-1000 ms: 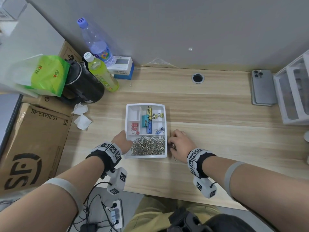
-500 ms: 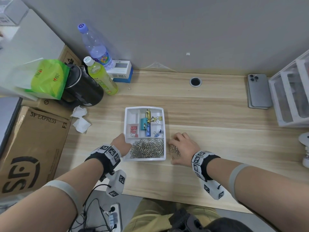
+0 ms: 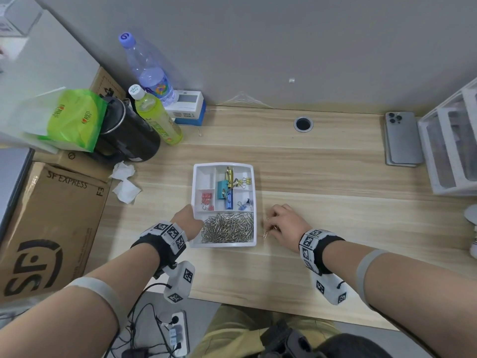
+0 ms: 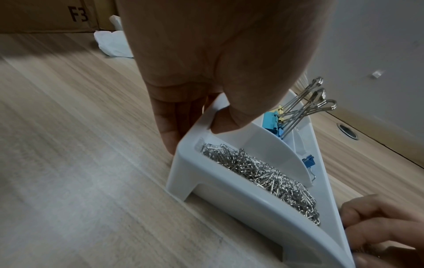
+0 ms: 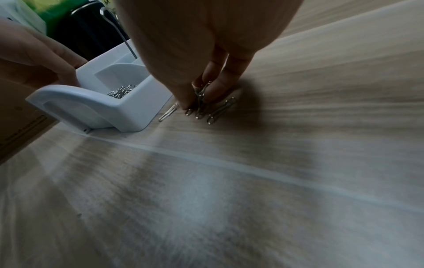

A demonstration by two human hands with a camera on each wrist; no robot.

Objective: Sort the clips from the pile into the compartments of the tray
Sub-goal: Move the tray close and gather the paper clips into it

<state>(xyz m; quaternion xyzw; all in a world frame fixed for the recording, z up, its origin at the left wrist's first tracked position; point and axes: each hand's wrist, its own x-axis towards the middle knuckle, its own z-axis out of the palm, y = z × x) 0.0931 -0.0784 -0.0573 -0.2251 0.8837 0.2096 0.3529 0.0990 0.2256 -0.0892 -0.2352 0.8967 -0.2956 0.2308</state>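
A white compartment tray [image 3: 224, 245] sits mid-desk. Its near long compartment is full of silver paper clips [image 3: 227, 227]; the others hold red [image 3: 206, 198], teal [image 3: 221, 189], yellow [image 3: 246, 181] and blue [image 3: 242, 205] binder clips. My left hand [image 3: 186, 218] holds the tray's left rim [image 4: 195, 127], thumb inside the wall, fingers outside. To the right of the tray, my right hand [image 3: 281, 221] pinches a small bunch of paper clips [image 5: 201, 94] against the desk. A few loose clips [image 5: 220, 110] lie under and beside its fingers; one loose clip [image 3: 265, 234] lies by the tray.
Two bottles [image 3: 157, 120], a black kettle [image 3: 126, 135], a green bag [image 3: 74, 120] and crumpled tissues [image 3: 125, 182] crowd the back left. A cardboard box [image 3: 51, 223] stands left of the desk. A phone [image 3: 402, 138] and white drawer unit [image 3: 454, 146] sit at back right.
My right hand has shifted slightly right and away from the tray's edge, its fingers gathering the loose clips. The left hand stays on the tray rim.
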